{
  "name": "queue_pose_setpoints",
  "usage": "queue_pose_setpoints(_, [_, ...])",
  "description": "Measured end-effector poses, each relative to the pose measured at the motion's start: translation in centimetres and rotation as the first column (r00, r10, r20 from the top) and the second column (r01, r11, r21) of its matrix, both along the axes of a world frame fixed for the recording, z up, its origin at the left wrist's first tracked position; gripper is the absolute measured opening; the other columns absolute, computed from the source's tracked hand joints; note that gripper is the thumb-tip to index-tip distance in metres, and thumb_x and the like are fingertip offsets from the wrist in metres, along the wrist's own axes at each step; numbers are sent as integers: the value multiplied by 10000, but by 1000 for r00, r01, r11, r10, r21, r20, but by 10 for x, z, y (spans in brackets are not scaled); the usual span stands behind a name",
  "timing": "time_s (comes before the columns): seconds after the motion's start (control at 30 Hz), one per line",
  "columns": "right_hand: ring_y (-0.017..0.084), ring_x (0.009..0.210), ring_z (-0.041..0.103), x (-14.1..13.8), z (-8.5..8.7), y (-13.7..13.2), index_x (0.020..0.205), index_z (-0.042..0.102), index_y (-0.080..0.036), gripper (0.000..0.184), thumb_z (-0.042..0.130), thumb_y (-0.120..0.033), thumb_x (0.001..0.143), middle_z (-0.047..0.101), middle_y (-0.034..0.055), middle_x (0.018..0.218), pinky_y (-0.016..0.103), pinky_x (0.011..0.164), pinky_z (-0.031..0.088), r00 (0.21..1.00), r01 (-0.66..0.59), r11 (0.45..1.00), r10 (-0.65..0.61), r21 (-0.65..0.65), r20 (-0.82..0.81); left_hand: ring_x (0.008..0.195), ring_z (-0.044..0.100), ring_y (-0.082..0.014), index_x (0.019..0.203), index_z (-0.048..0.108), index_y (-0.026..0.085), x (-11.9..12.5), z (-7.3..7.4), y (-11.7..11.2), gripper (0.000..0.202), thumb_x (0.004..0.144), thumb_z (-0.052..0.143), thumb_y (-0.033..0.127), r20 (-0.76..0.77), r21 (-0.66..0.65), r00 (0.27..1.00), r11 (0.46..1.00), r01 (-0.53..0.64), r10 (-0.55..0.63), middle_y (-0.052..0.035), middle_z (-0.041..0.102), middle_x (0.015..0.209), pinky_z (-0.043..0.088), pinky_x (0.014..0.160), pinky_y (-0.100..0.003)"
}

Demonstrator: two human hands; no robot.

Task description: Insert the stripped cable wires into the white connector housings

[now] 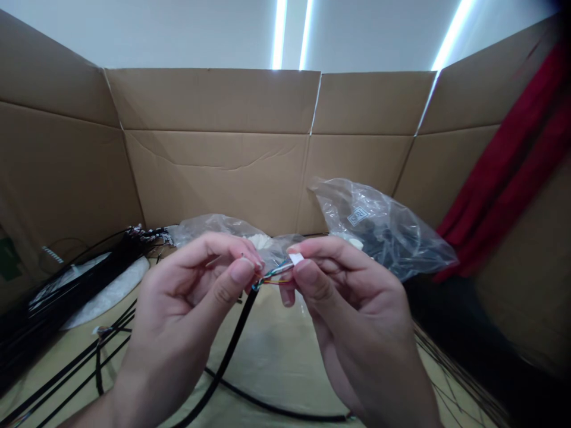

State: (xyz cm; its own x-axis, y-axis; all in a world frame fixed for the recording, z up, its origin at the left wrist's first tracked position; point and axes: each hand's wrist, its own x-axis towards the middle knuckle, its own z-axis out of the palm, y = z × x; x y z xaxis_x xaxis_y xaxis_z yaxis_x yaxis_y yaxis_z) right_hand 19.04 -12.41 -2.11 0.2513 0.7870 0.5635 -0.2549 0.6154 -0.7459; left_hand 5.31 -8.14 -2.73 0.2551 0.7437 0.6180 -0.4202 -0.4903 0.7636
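A white connector (295,258) is pinched between the thumb and index finger of my right hand (352,303). Thin coloured wires (275,273), blue, white, green, red and yellow among them, run from it to the stripped end of a black cable (238,327). My left hand (191,315) has thumb and index finger closed beside these wires. A tiny dark tip, seemingly a wire end, shows at the left thumb; the rest is hidden by the fingers. The cable hangs down from between my hands toward the table.
Another black cable (285,410) lies on the table (267,356). At left is a bundle of black cables (89,273), with more cables below. Clear plastic bags (379,226) stand at the back, before cardboard walls (214,160). Red cloth (499,172) hangs on the right.
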Motion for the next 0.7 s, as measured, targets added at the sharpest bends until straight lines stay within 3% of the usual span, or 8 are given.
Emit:
queue_pose_setpoints(0.13, [41,575,635,-2,-2,0,813,744,-196,125,846,-234,752,718,-27,666,73,584,545,1000,4,1000,-4,10,-11,743,643,-58,822,737,273,0,-2,0,69,888,721,286,29,-19,999,999,-45,46,46,694,791,526,696,-68])
queue_pose_setpoints(0.3, [41,563,635,-1,0,1,807,747,-189,116,842,-230,754,717,-24,671,73,567,545,999,45,998,-45,39,-13,763,697,-202,879,743,202,2,5,2,221,807,777,407,-39,-63,998,996,-60,58,-44,716,755,590,672,-274])
queue_pose_setpoints(0.37, [43,564,640,0,0,2,811,748,-192,106,836,-223,762,713,-27,659,76,574,551,999,43,998,-43,42,-5,781,707,-231,905,736,192,4,9,4,287,782,787,447,-78,-85,996,996,-42,35,-57,716,740,595,678,-307])
queue_pose_setpoints(0.57, [47,622,706,0,-1,4,842,753,-194,56,774,-147,820,757,-31,714,76,634,584,999,-54,992,53,117,13,756,727,-233,943,736,185,4,13,8,338,732,831,431,-108,-144,990,987,72,-88,-56,726,712,608,675,-311])
queue_pose_setpoints(0.7, [66,608,703,0,-2,5,838,764,-216,80,767,-139,820,750,-35,729,112,590,603,998,-52,990,47,133,40,652,724,-157,925,763,198,-5,11,11,263,706,875,291,-108,-239,953,937,253,-285,-26,752,703,604,619,-217])
